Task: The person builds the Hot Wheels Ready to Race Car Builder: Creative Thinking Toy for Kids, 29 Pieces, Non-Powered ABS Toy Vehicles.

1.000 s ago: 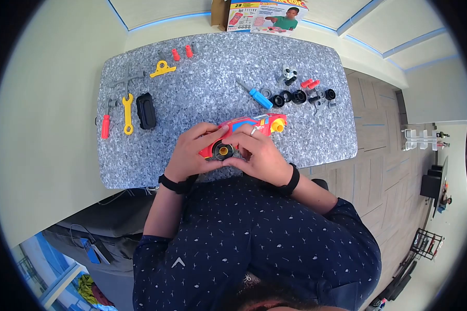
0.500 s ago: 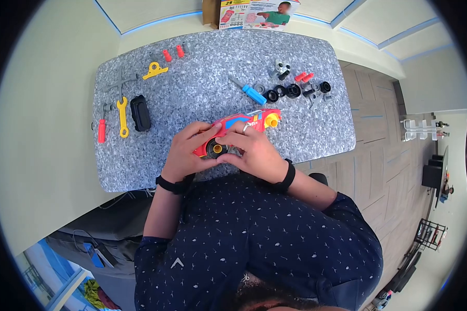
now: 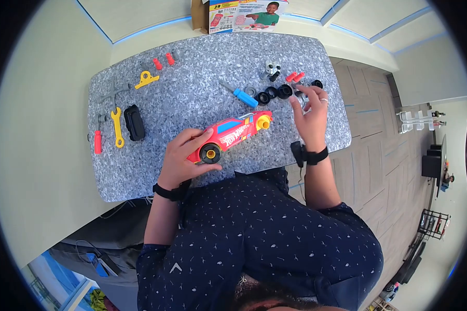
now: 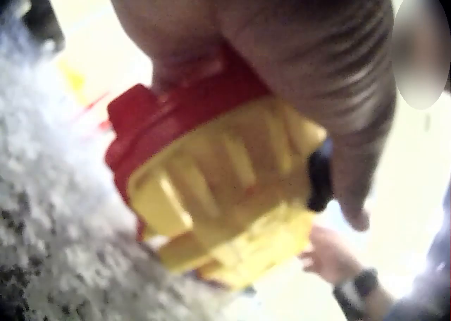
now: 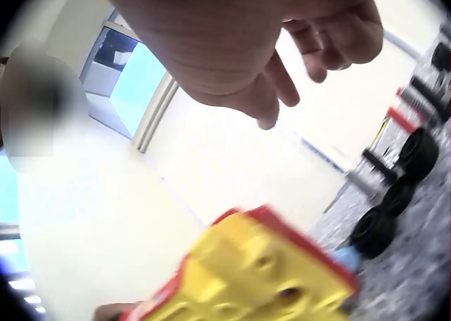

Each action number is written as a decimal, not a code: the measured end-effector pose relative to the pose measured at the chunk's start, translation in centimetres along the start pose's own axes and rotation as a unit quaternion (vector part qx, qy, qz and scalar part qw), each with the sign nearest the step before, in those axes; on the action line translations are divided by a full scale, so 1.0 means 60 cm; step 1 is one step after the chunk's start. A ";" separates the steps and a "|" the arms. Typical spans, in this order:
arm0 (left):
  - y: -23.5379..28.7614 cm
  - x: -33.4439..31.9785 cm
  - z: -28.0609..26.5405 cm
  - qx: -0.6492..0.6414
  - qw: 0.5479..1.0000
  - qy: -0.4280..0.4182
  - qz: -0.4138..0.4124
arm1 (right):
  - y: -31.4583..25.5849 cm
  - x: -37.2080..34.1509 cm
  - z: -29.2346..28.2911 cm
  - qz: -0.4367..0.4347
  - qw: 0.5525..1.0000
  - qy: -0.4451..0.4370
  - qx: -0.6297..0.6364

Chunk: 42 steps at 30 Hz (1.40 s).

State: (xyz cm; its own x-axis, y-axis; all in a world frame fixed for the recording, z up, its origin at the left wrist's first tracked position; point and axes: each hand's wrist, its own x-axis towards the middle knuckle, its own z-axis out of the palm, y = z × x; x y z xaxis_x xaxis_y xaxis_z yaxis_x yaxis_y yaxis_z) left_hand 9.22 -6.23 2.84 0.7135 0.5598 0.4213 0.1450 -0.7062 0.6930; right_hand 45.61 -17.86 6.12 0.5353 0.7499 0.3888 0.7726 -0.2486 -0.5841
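Note:
My left hand (image 3: 180, 158) grips the rear of a red toy car (image 3: 233, 132), fingers over its top and thumb beside a black wheel (image 3: 210, 154). At the car's other end a yellow hub (image 3: 264, 122) shows with no wheel around it. The car's yellow underside (image 4: 225, 173) fills the middle of the left wrist view. My right hand (image 3: 312, 116) hovers over the small parts at the table's right, fingers loosely bent and apart, holding nothing visible. In the right wrist view that hand (image 5: 246, 46) is above the black wheels (image 5: 373, 232).
A blue screwdriver (image 3: 245, 98), black wheels (image 3: 285, 92), red pieces (image 3: 295, 77) and a grey-and-black part (image 3: 273, 70) lie at the right. A yellow wrench (image 3: 118, 127), black piece (image 3: 134, 123), red screwdriver (image 3: 98, 141) and yellow part (image 3: 146, 79) lie at the left. A box (image 3: 244, 16) stands behind.
My right hand has let go of the car and moved right to the small parts. The left hand still grips the car, whose side is now more exposed. The head view has shifted slightly.

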 end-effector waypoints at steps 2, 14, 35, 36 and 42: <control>0.001 0.001 0.000 -0.001 1.000 -0.002 -0.004 | 0.057 -0.003 0.010 0.002 0.999 -0.013 -0.048; 0.001 0.000 -0.003 0.001 1.000 -0.001 -0.007 | 0.074 0.008 0.012 0.023 0.996 -0.024 -0.088; -0.007 -0.004 0.000 -0.013 1.000 0.002 -0.004 | -0.217 -0.079 0.029 -0.129 0.871 -0.386 0.275; -0.004 -0.002 -0.002 -0.013 1.000 0.003 -0.001 | -0.205 -0.076 0.024 -0.119 0.884 -0.357 0.276; 0.002 0.001 -0.006 0.008 1.000 0.001 0.010 | -0.072 -0.034 0.026 -0.008 0.964 -0.119 0.236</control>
State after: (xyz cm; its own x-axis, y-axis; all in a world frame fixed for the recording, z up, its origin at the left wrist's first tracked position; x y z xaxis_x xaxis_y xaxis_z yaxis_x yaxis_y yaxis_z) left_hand 9.04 -6.15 3.18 0.7151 0.5462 0.4363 0.1415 -0.7243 0.6748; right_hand 40.63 -17.36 6.75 0.3875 0.8847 0.2591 0.5085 0.0293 -0.8606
